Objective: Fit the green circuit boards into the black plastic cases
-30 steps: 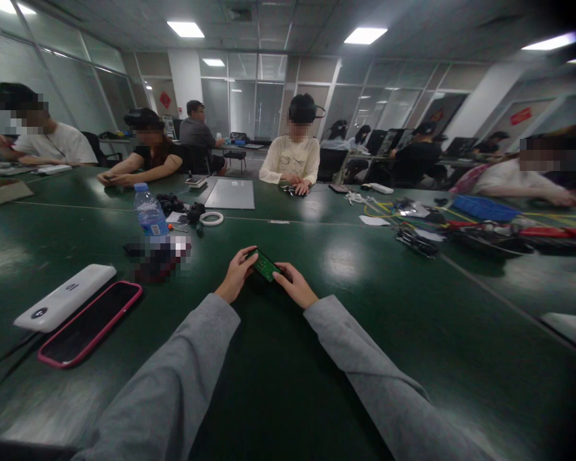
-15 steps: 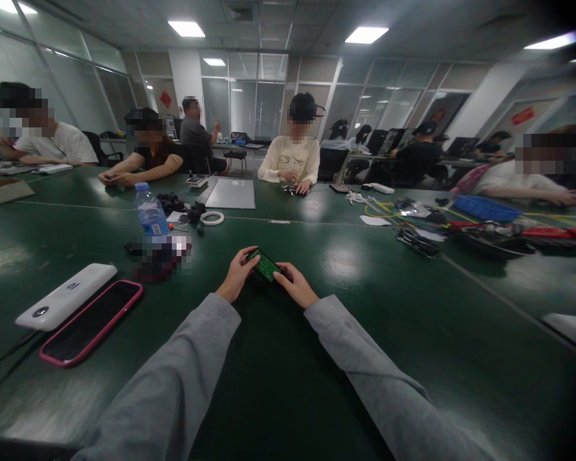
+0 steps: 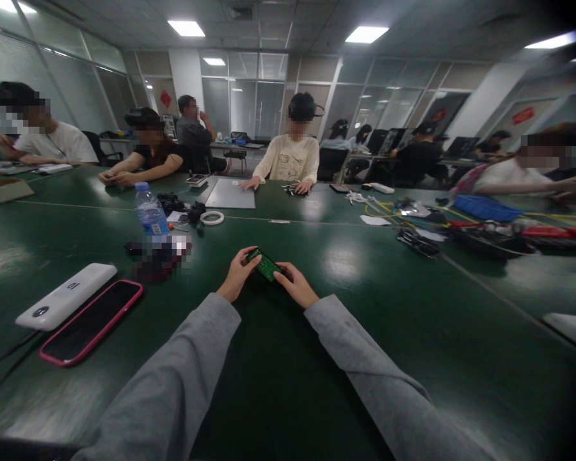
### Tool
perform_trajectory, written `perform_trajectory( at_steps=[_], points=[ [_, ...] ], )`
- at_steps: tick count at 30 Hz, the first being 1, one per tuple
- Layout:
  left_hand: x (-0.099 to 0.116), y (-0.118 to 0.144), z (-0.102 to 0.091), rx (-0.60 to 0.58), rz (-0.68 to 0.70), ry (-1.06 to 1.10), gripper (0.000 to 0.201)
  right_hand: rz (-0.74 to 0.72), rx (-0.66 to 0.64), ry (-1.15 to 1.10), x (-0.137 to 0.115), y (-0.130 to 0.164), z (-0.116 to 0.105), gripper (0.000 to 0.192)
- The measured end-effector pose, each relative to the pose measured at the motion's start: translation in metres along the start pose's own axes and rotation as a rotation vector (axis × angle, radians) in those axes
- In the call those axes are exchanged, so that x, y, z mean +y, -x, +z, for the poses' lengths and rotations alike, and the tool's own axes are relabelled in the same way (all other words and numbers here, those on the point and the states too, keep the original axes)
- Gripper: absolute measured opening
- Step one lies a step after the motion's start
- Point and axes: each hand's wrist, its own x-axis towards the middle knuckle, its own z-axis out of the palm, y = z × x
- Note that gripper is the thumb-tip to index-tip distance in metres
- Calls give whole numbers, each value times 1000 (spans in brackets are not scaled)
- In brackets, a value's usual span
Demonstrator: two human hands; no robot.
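A smartphone with a dark edge is held lengthwise above the middle of the green table. Its lit face is green with small light marks too fine to read. My left hand grips the left end, its thumb lying over the face. At the other end my right hand has its thumb on the near corner of the face. The remaining fingers of both hands are mostly hidden behind the phone. Grey sleeves cover both my forearms.
On the left lie a white power bank, a pink-edged phone and a water bottle. A tape roll and silver flat panel lie farther back. Cables and a blue tray lie right. Several people sit around.
My hands and the phone stay in place. The person opposite has stretched one hand onto the silver panel. The person at the far right has raised their hands.
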Motion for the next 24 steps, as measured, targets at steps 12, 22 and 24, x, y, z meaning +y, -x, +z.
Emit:
perform_trajectory(
  at_steps=[12, 22, 24],
  points=[
    [1, 2, 1, 2, 19, -24, 47, -3, -9, 25, 4, -2, -1, 40],
    [-3, 0, -1, -7, 44, -65, 49, -1, 9, 1, 1, 0, 1, 41],
    [-4, -1, -1, -3, 48, -68, 49, 3, 6, 7, 1, 0, 1, 40]
  ],
)
